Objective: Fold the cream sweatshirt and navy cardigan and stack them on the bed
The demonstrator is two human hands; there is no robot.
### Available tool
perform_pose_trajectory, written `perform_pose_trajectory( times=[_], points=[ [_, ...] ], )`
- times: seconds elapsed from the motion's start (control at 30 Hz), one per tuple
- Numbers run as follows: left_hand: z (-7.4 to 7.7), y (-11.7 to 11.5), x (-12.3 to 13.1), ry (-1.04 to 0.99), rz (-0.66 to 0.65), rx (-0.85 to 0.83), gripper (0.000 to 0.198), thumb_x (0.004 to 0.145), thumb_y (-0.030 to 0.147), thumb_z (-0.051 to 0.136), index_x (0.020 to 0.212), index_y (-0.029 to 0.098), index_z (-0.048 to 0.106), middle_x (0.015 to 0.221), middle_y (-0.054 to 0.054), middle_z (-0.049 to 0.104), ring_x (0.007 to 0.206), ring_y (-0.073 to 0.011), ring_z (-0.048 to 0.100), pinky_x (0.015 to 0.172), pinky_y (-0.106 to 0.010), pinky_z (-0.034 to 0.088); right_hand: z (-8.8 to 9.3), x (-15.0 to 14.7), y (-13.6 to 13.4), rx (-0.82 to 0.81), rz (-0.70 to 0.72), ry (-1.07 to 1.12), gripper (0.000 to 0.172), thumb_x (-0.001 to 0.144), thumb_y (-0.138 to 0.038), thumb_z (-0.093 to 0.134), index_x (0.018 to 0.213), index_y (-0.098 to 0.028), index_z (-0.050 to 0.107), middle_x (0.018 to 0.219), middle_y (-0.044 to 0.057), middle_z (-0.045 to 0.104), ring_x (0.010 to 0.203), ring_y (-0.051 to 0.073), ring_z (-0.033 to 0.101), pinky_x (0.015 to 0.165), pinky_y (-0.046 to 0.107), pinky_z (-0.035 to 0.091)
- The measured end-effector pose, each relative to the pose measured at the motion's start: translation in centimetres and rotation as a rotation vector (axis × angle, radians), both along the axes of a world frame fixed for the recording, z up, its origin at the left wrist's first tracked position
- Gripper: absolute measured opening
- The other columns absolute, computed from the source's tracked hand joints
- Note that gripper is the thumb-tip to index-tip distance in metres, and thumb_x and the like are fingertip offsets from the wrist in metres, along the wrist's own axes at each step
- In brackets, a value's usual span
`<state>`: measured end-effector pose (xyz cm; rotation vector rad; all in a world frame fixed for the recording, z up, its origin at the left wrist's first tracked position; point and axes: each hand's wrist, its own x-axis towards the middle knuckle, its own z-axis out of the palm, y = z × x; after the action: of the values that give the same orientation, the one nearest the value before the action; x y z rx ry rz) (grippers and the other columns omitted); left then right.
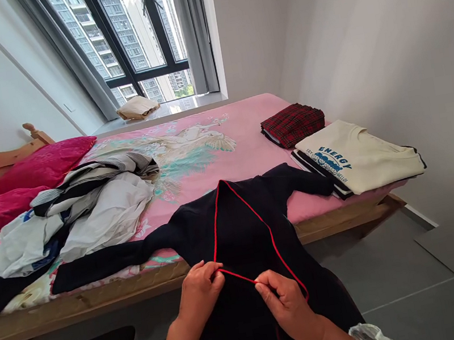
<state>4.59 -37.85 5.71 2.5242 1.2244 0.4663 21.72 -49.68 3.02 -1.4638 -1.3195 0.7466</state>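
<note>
A black long-sleeved garment (245, 230) lies front edge toward me, its upper part and both sleeves spread on the bed and its lower part hanging over the side. A thin red cord or trim (270, 233) runs over it in a tall peaked loop. My left hand (202, 286) pinches this red line between thumb and fingers. A short way to the right, my right hand (281, 293) pinches it too, and the stretch between my hands is straight. Whether the red line is loose or sewn on, I cannot tell.
On the pink bed (247, 132), a heap of white and striped clothes (107, 206) lies at left by red pillows (49, 163). At right are a folded plaid garment (293, 125) and a stack topped by a cream shirt (362, 154). A beige bundle (137, 108) sits on the windowsill.
</note>
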Motion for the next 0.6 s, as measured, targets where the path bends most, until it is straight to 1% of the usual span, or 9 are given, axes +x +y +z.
perform_pose_trajectory(
  times=[0.1, 0.13, 0.2, 0.27, 0.3, 0.37, 0.43, 0.53, 0.6],
  points=[
    [0.9, 0.3, -0.1, -0.034, -0.084, 0.029, 0.021, 0.078, 0.014, 0.046, 0.083, 0.020, 0.065, 0.082, -0.001, 0.072, 0.081, -0.0148, 0.066, 0.105, -0.045, 0.035, 0.1, 0.2, 0.1, -0.027, -0.014, 0.001, 0.021, 0.091, -0.031, 0.042, 0.075, -0.020, 0.052, 0.065, -0.001, 0.048, 0.059, 0.012, 0.047, 0.058, 0.024, 0.039],
    [1.5, 0.2, 0.2, -0.038, -0.130, 0.032, 0.021, 0.078, 0.014, 0.046, 0.084, 0.020, 0.065, 0.083, -0.001, 0.072, 0.084, -0.0148, 0.065, 0.106, -0.045, 0.033, 0.3, 0.2, 0.3, -0.028, -0.011, -0.006, 0.019, 0.090, -0.029, 0.042, 0.077, -0.020, 0.052, 0.067, -0.001, 0.049, 0.062, 0.012, 0.048, 0.060, 0.024, 0.040],
    [2.6, -0.2, 1.1, -0.023, -0.216, 0.038, 0.020, 0.079, 0.015, 0.047, 0.083, 0.021, 0.065, 0.081, 0.001, 0.071, 0.084, -0.0137, 0.065, 0.107, -0.044, 0.031, 0.6, 0.2, 0.8, -0.014, -0.015, -0.030, 0.010, 0.086, -0.023, 0.046, 0.091, -0.020, 0.054, 0.080, 0.001, 0.055, 0.074, 0.014, 0.053, 0.070, 0.025, 0.043],
    [3.5, -0.7, 2.1, 0.010, -0.259, 0.060, 0.017, 0.080, 0.016, 0.048, 0.080, 0.021, 0.064, 0.075, 0.002, 0.070, 0.075, -0.0121, 0.064, 0.107, -0.043, 0.032, 1.0, 0.1, 1.4, 0.026, -0.030, -0.061, 0.026, 0.081, -0.019, 0.052, 0.107, -0.021, 0.053, 0.099, 0.004, 0.058, 0.090, 0.017, 0.054, 0.082, 0.027, 0.043],
    [3.8, -0.8, 2.5, 0.029, -0.269, 0.078, 0.017, 0.080, 0.017, 0.048, 0.079, 0.021, 0.064, 0.073, 0.003, 0.069, 0.071, -0.0115, 0.063, 0.106, -0.042, 0.032, 1.1, 0.0, 1.7, 0.050, -0.034, -0.072, 0.029, 0.080, -0.018, 0.053, 0.109, -0.022, 0.053, 0.103, 0.004, 0.057, 0.094, 0.017, 0.054, 0.084, 0.028, 0.042],
    [4.0, -0.9, 3.2, 0.067, -0.261, 0.113, 0.018, 0.080, 0.017, 0.047, 0.076, 0.021, 0.064, 0.068, 0.003, 0.068, 0.067, -0.0116, 0.061, 0.104, -0.042, 0.034, 1.3, -0.2, 2.2, 0.088, -0.029, -0.074, 0.020, 0.083, -0.019, 0.050, 0.101, -0.021, 0.057, 0.097, 0.004, 0.058, 0.089, 0.017, 0.055, 0.080, 0.027, 0.043],
    [3.6, -0.7, 3.3, 0.103, -0.209, 0.123, 0.019, 0.080, 0.018, 0.046, 0.074, 0.020, 0.064, 0.067, 0.002, 0.068, 0.066, -0.0124, 0.062, 0.102, -0.042, 0.036, 1.3, -0.3, 2.3, 0.094, 0.005, -0.062, 0.013, 0.088, -0.021, 0.045, 0.088, -0.021, 0.058, 0.083, 0.003, 0.056, 0.077, 0.015, 0.053, 0.071, 0.025, 0.042],
    [2.6, 0.0, 2.8, 0.128, -0.098, 0.078, 0.022, 0.080, 0.018, 0.044, 0.079, 0.020, 0.066, 0.069, 0.000, 0.070, 0.066, -0.0132, 0.064, 0.102, -0.044, 0.035, 0.8, -0.5, 1.8, 0.080, 0.054, -0.049, 0.021, 0.091, -0.026, 0.042, 0.074, -0.020, 0.054, 0.067, -0.001, 0.049, 0.062, 0.012, 0.045, 0.060, 0.024, 0.037],
    [2.2, 0.6, 2.1, 0.121, -0.066, 0.039, 0.023, 0.081, 0.020, 0.044, 0.084, 0.021, 0.067, 0.074, 0.000, 0.071, 0.069, -0.0129, 0.065, 0.105, -0.045, 0.031, 0.4, -0.5, 1.3, 0.084, 0.060, -0.025, 0.025, 0.092, -0.028, 0.041, 0.070, -0.019, 0.050, 0.063, -0.002, 0.044, 0.059, 0.011, 0.041, 0.057, 0.024, 0.035]
  ],
)
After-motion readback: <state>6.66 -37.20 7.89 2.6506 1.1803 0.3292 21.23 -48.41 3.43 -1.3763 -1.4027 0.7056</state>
